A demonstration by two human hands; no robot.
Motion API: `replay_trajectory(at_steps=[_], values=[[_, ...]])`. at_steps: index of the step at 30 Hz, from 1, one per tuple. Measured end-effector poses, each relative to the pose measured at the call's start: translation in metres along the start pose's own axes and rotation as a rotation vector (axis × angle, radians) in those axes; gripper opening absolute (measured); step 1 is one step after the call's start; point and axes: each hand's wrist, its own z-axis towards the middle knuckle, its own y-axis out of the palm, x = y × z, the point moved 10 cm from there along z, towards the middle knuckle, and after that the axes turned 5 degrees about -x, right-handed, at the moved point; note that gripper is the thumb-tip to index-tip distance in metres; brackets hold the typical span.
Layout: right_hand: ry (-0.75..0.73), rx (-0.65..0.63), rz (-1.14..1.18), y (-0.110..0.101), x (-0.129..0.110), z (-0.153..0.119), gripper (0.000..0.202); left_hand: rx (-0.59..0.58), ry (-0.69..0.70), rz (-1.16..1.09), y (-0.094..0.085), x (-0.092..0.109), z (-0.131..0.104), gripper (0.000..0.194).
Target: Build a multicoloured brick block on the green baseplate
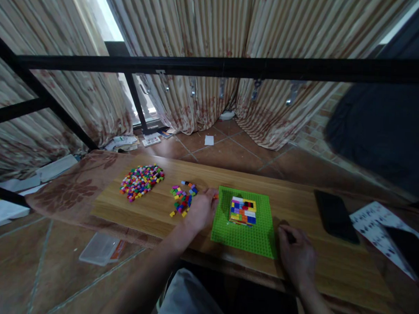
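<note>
A green studded baseplate lies on the wooden table, and a block of multicoloured bricks stands on it. My left hand is at the plate's left edge, fingers pinched on a small orange brick. Just left of that hand lies a small loose group of bricks, partly hidden by it. My right hand rests on the table beside the plate's right edge, its fingers curled; whether anything is inside them is hidden.
A large pile of small bricks is at the table's left. A black phone-like slab and a printed sheet lie to the right. A black metal bar crosses beyond the table. A clear plastic box is on the floor.
</note>
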Motion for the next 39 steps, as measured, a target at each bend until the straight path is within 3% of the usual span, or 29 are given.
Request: replay_trajectory(at_steps=[4,10,21,30,39], values=[[-0.004,-0.005,0.033,0.001,0.001,0.0,0.044,-0.012,0.098,-0.227,0.008,0.035,0.012,0.019],[-0.025,0.002,0.039,-0.001,-0.005,0.001,0.042,-0.058,0.096,-0.231,0.021,0.059,0.025,0.023],[-0.043,-0.002,0.048,0.001,-0.007,0.002,0.041,-0.141,0.137,0.046,0.031,0.071,0.021,0.027],[0.002,0.003,0.056,0.0,-0.006,0.001,0.04,-0.11,0.186,0.067,0.039,0.07,0.024,0.035],[-0.012,0.003,0.054,-0.001,-0.007,0.002,0.039,-0.083,0.163,0.053,0.034,0.069,0.022,0.029]])
